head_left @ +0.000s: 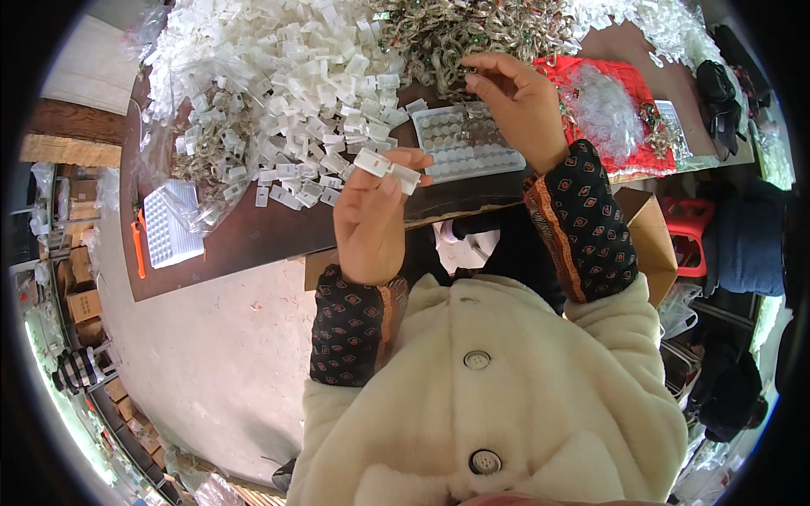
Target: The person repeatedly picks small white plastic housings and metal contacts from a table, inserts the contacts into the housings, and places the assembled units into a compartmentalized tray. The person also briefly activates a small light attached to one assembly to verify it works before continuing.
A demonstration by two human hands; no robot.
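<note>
My left hand [369,223] is closed around a small white plastic case [372,163], which looks opened out into two box-like halves. Thumb and fingertips grip it above the table's front edge. My right hand [527,110] reaches to the near edge of a heap of coiled wire parts [447,38], some with green bits. Its thumb and forefinger close together there; what lies between them is too small to make out. Under the right wrist is a pale tray [477,162] with rows of round white pieces.
A big heap of white plastic cases [295,84] covers the table's left. Beside it are a bag of wired parts [215,143], a white ridged tray [173,223] and an orange-handled tool [138,249]. Rightward lies a red bag [620,80] with clear plastic; a red stool [685,236] stands below.
</note>
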